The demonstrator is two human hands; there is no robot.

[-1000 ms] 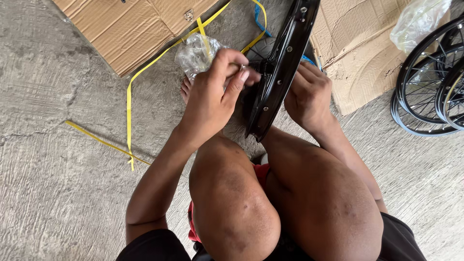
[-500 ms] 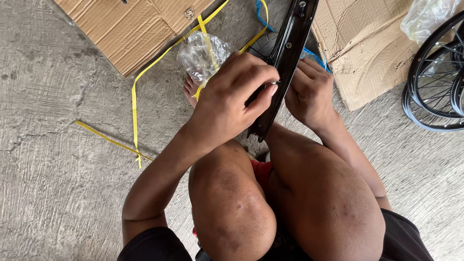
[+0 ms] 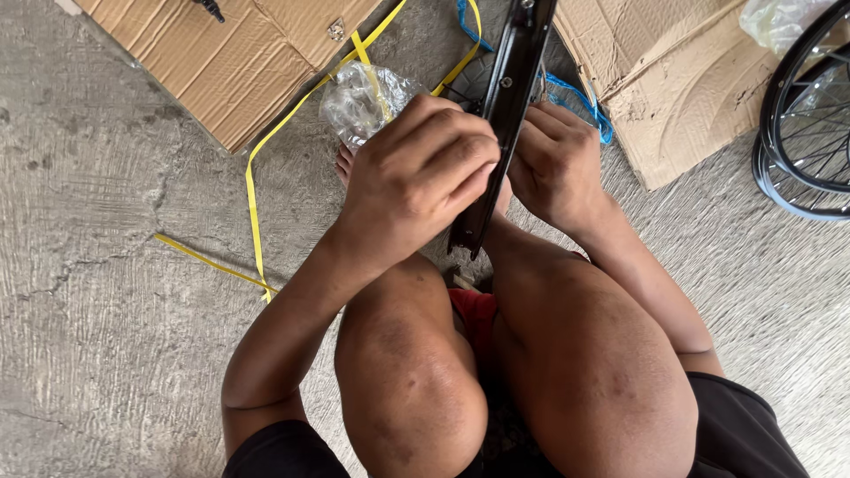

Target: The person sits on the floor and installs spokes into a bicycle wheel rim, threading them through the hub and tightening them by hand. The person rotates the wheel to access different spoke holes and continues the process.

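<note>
Your left hand (image 3: pixel 416 181) sits at the centre of the frame, clenched with its knuckles toward the camera against the left face of a black wheel rim (image 3: pixel 503 115); whatever its fingertips pinch is hidden under the hand itself. Your right hand (image 3: pixel 553 164) closes on the rim from the right, fingers curled over its edge. The rim stands on edge and runs from the top of the frame, where it is cut off, down to a lower end just above your knees (image 3: pixel 496 372), which fill the lower middle of the frame and hide the floor beneath them. A crumpled clear plastic bag (image 3: pixel 359 102) lies just left of the rim, partly behind the left hand; its contents cannot be made out. A yellow strap (image 3: pixel 252 204) loops from the top centre down across the concrete floor (image 3: pixel 97 292) to the left. Flattened cardboard (image 3: pixel 221 57) occupies the upper left, and a second sheet (image 3: pixel 673 80) the upper right, both cropped by the top edge. A blue cord (image 3: pixel 580 97) shows between the rim and the right-hand sheet. Spoked wheels (image 3: pixel 801 133) are cut off at the right edge. Bare concrete lies open across the left and lower left of the frame.
</note>
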